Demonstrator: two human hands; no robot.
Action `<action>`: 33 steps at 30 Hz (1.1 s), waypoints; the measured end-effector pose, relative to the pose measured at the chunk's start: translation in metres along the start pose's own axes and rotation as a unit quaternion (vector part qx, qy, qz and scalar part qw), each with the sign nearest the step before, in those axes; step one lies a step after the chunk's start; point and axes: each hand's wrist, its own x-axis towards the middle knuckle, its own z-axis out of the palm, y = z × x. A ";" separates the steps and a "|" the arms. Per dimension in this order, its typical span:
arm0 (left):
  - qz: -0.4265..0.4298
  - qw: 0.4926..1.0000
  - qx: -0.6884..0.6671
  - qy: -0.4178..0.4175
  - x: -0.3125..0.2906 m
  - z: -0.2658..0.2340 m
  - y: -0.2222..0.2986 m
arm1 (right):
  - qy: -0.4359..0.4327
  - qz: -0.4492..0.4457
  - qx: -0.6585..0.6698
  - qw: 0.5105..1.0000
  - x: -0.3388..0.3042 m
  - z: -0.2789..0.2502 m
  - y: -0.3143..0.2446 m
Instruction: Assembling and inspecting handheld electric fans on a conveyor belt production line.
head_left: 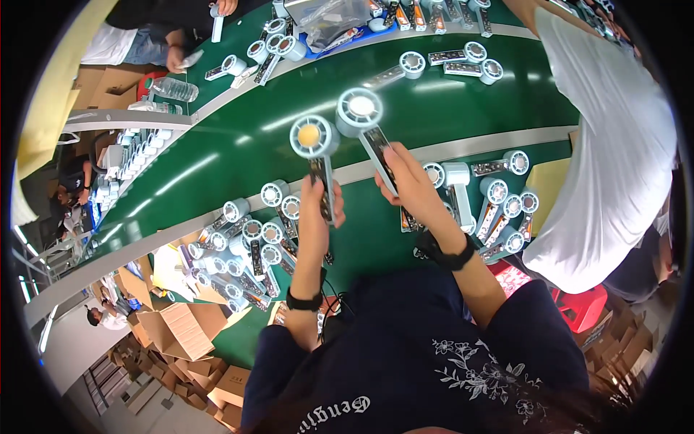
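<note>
My left hand (316, 210) is closed around the handle of a pale blue handheld fan (322, 163). This fan has a round spoked head with a yellow centre, and dark inner parts show along its handle. Closed on the handle of a second handheld fan (360, 108) is my right hand (413, 181); that head has a white centre, and its handle also shows dark inner parts. Both fans are held up, heads away from me, over the near rail of the green belt. The two heads are close together, the right one slightly farther away.
A pile of fans (253, 249) lies left of my arms, and more fans (510, 210) lie at the right. Several fans (473, 61) rest on the green belt (246, 155). A co-worker in a white sleeve (600, 145) is close at right. Cardboard boxes (181, 329) stand lower left.
</note>
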 end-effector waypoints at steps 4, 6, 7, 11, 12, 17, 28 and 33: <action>0.014 1.000 0.025 -0.006 -0.059 0.026 -0.018 | -0.024 -0.047 0.031 0.998 -0.062 -0.011 -0.010; 0.022 1.000 -0.011 -0.014 -0.082 0.036 -0.026 | -0.032 -0.060 0.037 0.997 -0.084 -0.014 -0.012; 0.025 0.999 -0.029 -0.019 -0.093 0.040 -0.028 | -0.036 -0.067 0.039 0.996 -0.095 -0.016 -0.013; 0.053 0.997 -0.050 -0.030 -0.122 0.046 -0.036 | -0.071 -0.117 0.055 0.989 -0.131 -0.020 -0.012; 0.056 0.997 -0.049 -0.036 -0.128 0.047 -0.037 | -0.069 -0.122 0.054 0.989 -0.140 -0.020 -0.010; 0.107 0.991 -0.052 -0.054 -0.152 0.057 -0.037 | -0.060 -0.140 0.058 0.987 -0.171 -0.017 0.004; 0.193 0.979 -0.035 -0.055 -0.200 0.076 -0.046 | -0.059 -0.151 0.080 0.984 -0.213 0.001 0.034; 0.213 0.976 0.009 -0.044 -0.209 0.078 -0.048 | -0.055 -0.184 0.049 0.980 -0.217 0.001 0.037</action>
